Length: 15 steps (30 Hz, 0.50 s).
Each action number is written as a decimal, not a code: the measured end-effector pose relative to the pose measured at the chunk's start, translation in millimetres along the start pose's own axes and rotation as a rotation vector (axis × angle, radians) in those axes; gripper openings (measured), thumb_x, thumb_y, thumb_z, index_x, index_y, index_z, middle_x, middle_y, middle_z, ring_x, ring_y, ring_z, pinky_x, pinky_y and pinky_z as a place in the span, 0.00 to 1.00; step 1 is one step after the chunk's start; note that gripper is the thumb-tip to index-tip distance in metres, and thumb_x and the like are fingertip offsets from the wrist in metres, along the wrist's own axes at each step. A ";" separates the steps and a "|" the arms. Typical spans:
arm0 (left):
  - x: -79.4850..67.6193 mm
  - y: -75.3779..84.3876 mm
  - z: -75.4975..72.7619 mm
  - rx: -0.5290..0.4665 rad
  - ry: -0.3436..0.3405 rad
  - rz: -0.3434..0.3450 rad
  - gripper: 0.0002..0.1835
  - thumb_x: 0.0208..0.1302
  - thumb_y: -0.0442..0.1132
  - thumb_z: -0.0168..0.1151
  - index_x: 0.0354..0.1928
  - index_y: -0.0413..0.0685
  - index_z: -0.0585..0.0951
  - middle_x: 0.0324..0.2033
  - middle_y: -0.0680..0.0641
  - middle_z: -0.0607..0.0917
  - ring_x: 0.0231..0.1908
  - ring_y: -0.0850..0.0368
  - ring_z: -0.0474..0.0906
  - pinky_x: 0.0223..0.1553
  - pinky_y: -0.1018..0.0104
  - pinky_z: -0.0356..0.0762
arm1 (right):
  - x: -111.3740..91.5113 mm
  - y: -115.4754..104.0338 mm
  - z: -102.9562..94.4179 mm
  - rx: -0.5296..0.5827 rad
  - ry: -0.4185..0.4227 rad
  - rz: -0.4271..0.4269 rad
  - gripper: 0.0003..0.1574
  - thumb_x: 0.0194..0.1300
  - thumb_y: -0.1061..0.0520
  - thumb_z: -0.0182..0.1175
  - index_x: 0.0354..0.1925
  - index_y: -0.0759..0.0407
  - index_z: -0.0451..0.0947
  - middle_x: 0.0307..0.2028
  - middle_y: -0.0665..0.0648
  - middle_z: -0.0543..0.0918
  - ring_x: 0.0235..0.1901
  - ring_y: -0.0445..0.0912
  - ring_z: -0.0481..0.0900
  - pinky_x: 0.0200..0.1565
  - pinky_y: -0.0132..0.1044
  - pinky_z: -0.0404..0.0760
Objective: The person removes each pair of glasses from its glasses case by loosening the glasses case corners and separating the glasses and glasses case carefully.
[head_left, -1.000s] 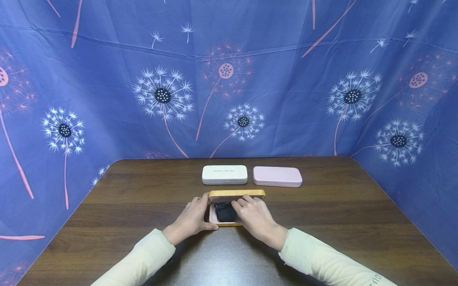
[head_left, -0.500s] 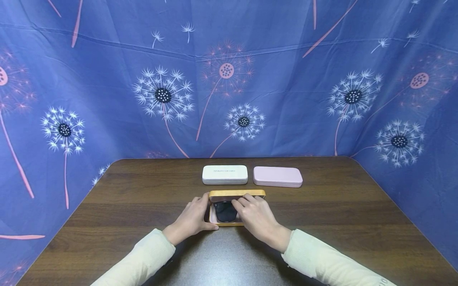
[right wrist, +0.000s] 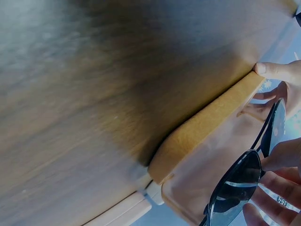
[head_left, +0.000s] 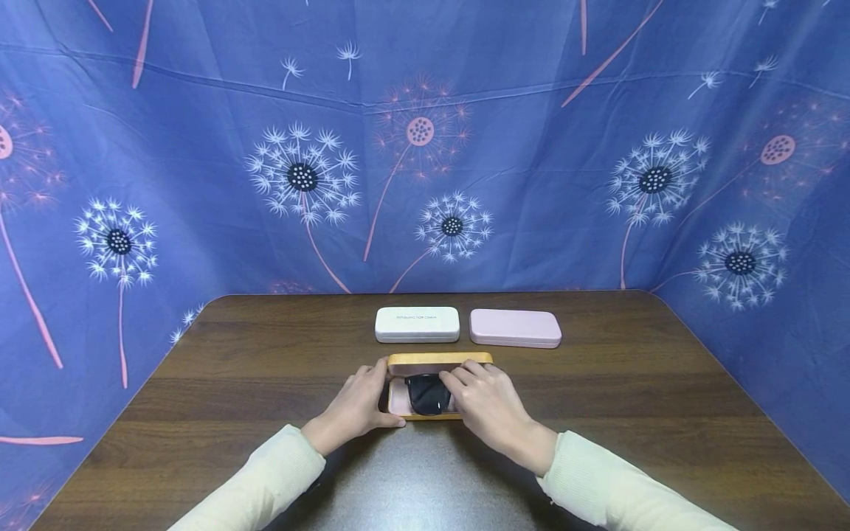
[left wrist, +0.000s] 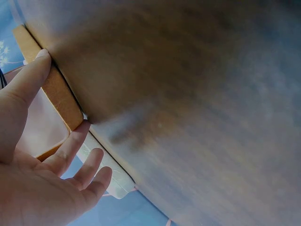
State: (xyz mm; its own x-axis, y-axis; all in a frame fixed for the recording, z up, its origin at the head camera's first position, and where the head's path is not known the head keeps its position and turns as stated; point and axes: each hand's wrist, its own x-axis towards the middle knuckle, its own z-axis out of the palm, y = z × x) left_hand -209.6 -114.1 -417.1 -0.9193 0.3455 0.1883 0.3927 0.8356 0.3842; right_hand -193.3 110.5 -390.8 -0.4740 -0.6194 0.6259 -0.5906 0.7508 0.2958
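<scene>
Head view: sunglasses point(head_left: 428, 394) — half behind right grip point(head_left: 491, 404)

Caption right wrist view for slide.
Right hand holds dark sunglasses at open orange case; left hand grips its end.

A white case point(head_left: 417, 324) lay shut near the far edge of the brown wood-grain table point(head_left: 265, 354), with a line of lettering on its lid too small to read surely. Just to its right, not touching it, lay a pink case point(head_left: 515, 327), also shut. Behind the table hung a blue cloth point(head_left: 531, 147), creased across its upper part and printed with white and pink dandelions point(head_left: 302, 178).
</scene>
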 end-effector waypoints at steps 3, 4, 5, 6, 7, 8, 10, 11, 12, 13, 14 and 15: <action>-0.2 0.1 0.2 0.007 -0.001 -0.004 0.47 0.31 0.53 0.77 0.55 0.40 0.65 0.44 0.43 0.80 0.48 0.43 0.73 0.48 0.47 0.71 | -3.5 3.2 -0.9 0.003 0.005 0.001 0.20 0.37 0.62 0.66 0.36 0.52 0.81 0.28 0.46 0.84 0.31 0.41 0.78 0.26 0.31 0.74; -0.2 0.3 0.3 0.009 -0.003 -0.006 0.47 0.31 0.53 0.77 0.55 0.39 0.65 0.43 0.43 0.80 0.48 0.43 0.73 0.49 0.47 0.71 | -4.6 4.2 -1.6 0.003 0.007 0.002 0.20 0.37 0.62 0.66 0.36 0.52 0.81 0.28 0.46 0.84 0.31 0.41 0.78 0.26 0.31 0.73; -0.3 0.2 0.4 0.009 -0.005 -0.007 0.48 0.31 0.53 0.77 0.55 0.39 0.65 0.43 0.44 0.80 0.48 0.43 0.73 0.49 0.47 0.71 | -6.0 5.3 -2.1 0.005 0.008 0.004 0.21 0.37 0.62 0.66 0.36 0.52 0.81 0.28 0.46 0.84 0.31 0.41 0.78 0.26 0.31 0.73; -0.4 0.5 0.2 0.008 -0.008 -0.010 0.48 0.32 0.53 0.77 0.55 0.39 0.65 0.43 0.44 0.80 0.48 0.43 0.73 0.49 0.47 0.70 | -7.4 6.5 -2.5 0.009 0.012 0.006 0.21 0.36 0.63 0.66 0.36 0.52 0.81 0.28 0.46 0.84 0.31 0.41 0.78 0.25 0.31 0.73; -0.5 0.7 0.0 0.006 -0.011 -0.012 0.48 0.32 0.53 0.77 0.56 0.38 0.65 0.43 0.44 0.80 0.48 0.43 0.73 0.50 0.47 0.70 | -8.8 7.6 -3.0 0.012 0.015 0.008 0.21 0.36 0.63 0.66 0.36 0.52 0.81 0.28 0.46 0.84 0.31 0.41 0.78 0.25 0.30 0.73; -0.7 0.8 -0.2 0.005 -0.014 -0.013 0.48 0.32 0.52 0.77 0.56 0.38 0.64 0.43 0.44 0.80 0.48 0.43 0.73 0.50 0.47 0.70 | -10.2 8.9 -3.8 0.016 0.016 0.010 0.21 0.36 0.63 0.66 0.36 0.53 0.81 0.28 0.46 0.84 0.31 0.41 0.78 0.25 0.30 0.72; -1.0 1.2 -0.6 0.003 -0.016 -0.016 0.49 0.32 0.52 0.76 0.57 0.38 0.64 0.43 0.44 0.80 0.48 0.44 0.73 0.50 0.47 0.70 | -12.8 11.5 -5.5 0.023 0.012 0.015 0.22 0.35 0.63 0.67 0.36 0.53 0.81 0.28 0.46 0.84 0.31 0.41 0.78 0.24 0.30 0.72; -1.1 1.3 -0.7 0.002 -0.016 -0.014 0.49 0.32 0.52 0.77 0.57 0.38 0.64 0.43 0.44 0.80 0.48 0.44 0.73 0.50 0.47 0.70 | -14.2 12.9 -6.2 0.026 0.008 0.017 0.23 0.34 0.63 0.67 0.36 0.54 0.81 0.28 0.47 0.84 0.31 0.41 0.78 0.24 0.30 0.72; -1.2 1.5 -0.9 0.000 -0.017 -0.013 0.49 0.32 0.52 0.76 0.57 0.38 0.64 0.43 0.45 0.80 0.48 0.44 0.73 0.50 0.47 0.70 | -15.5 14.4 -7.2 0.027 0.004 0.020 0.23 0.34 0.63 0.68 0.36 0.54 0.81 0.28 0.47 0.84 0.31 0.41 0.78 0.24 0.30 0.73; -1.4 1.4 -1.0 0.002 -0.015 -0.007 0.49 0.32 0.52 0.77 0.57 0.38 0.64 0.43 0.45 0.80 0.48 0.44 0.73 0.50 0.47 0.70 | -16.8 16.0 -8.0 0.027 -0.001 0.024 0.24 0.33 0.63 0.68 0.37 0.54 0.81 0.29 0.47 0.84 0.32 0.41 0.78 0.25 0.30 0.73; -1.5 1.5 -1.1 0.003 -0.015 -0.006 0.49 0.32 0.52 0.77 0.57 0.39 0.64 0.43 0.45 0.80 0.48 0.44 0.73 0.50 0.47 0.70 | -18.2 17.6 -8.7 0.027 -0.004 0.027 0.24 0.33 0.63 0.68 0.37 0.54 0.81 0.29 0.47 0.84 0.32 0.41 0.78 0.25 0.31 0.73; -1.5 1.4 -1.0 0.004 -0.012 -0.002 0.49 0.32 0.52 0.77 0.57 0.39 0.64 0.43 0.45 0.80 0.48 0.44 0.73 0.50 0.47 0.71 | -19.5 19.3 -9.4 0.027 -0.008 0.030 0.24 0.33 0.63 0.68 0.37 0.54 0.81 0.29 0.47 0.84 0.31 0.41 0.78 0.25 0.31 0.73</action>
State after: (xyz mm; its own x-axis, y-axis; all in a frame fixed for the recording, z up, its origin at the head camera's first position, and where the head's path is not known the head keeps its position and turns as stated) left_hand -207.7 -113.9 -416.0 -0.9204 0.3490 0.1762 0.3906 0.8382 0.3806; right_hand -189.4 139.2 -390.5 -0.4966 -0.5985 0.6286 -0.5935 0.7626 0.2572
